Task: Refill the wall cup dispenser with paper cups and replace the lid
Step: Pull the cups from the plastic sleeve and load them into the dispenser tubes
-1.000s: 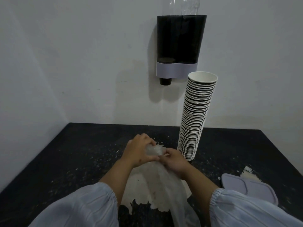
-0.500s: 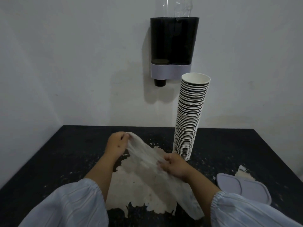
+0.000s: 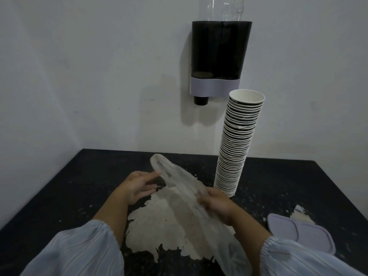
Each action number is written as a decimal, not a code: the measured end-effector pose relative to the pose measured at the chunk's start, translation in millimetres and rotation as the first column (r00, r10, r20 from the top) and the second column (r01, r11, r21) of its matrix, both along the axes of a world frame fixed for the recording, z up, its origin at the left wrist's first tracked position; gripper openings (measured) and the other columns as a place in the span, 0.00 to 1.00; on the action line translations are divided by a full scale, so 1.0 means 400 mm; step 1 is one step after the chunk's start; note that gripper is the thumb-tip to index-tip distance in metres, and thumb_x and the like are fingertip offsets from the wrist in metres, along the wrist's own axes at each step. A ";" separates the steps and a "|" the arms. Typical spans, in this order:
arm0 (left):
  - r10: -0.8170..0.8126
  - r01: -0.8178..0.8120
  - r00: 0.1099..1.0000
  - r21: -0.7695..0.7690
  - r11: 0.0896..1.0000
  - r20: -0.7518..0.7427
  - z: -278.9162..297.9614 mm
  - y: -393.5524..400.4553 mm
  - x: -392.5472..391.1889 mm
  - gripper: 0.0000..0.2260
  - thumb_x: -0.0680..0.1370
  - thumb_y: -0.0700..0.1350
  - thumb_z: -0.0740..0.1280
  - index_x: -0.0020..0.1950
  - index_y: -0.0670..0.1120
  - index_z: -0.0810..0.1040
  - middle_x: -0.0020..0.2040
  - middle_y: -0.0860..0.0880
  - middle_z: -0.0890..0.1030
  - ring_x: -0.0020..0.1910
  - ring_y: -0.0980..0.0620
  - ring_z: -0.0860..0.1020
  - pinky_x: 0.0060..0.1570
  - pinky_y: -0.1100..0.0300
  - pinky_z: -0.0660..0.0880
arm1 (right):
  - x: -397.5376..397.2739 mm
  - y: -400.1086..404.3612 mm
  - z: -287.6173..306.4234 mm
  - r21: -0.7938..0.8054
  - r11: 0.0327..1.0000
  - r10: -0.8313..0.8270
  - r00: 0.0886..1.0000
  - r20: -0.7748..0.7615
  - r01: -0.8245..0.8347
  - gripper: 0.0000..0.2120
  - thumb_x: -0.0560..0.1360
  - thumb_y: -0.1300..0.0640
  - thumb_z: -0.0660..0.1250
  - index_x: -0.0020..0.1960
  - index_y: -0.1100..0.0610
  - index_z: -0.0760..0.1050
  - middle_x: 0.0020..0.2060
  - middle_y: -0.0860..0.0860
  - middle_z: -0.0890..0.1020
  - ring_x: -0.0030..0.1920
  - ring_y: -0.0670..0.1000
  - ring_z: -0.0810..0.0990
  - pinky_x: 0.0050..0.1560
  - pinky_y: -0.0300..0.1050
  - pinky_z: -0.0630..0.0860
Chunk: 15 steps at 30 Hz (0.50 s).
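A tall stack of paper cups stands upright on the black table, leaning slightly, below and right of the dark wall dispenser. The dispenser has a grey band and one black cup showing at its left outlet; its top is uncovered. The grey lid lies flat on the table at the right. A clear plastic sleeve stretches across the table in front of me. My right hand grips it in the middle. My left hand is beside its far part, fingers spread, touching it lightly.
White walls meet in a corner at the far left. The tabletop has a large pale worn patch under the sleeve and another beside the lid. Clear plastic film pokes up above the dispenser.
The crumpled sleeve was pulled out long between my hands. My left hand has since loosened from its end, which now sticks out beyond the fingers. The view has shifted slightly.
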<state>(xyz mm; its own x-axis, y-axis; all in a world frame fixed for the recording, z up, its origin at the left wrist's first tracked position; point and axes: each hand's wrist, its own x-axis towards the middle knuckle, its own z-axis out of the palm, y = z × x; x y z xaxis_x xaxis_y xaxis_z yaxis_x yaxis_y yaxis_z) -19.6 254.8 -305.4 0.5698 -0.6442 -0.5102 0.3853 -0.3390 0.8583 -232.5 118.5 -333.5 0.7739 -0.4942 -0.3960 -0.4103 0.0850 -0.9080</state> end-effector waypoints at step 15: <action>0.021 -0.026 0.997 0.066 0.997 0.076 -0.031 -0.071 -0.106 0.05 0.74 0.39 0.68 0.45 0.38 0.80 0.31 0.45 0.81 0.24 0.55 0.78 0.24 0.65 0.76 | -0.004 0.017 0.004 0.090 0.970 0.228 0.974 -0.009 -0.227 0.08 0.73 0.64 0.67 0.49 0.54 0.78 0.48 0.54 0.80 0.51 0.55 0.79 0.59 0.56 0.73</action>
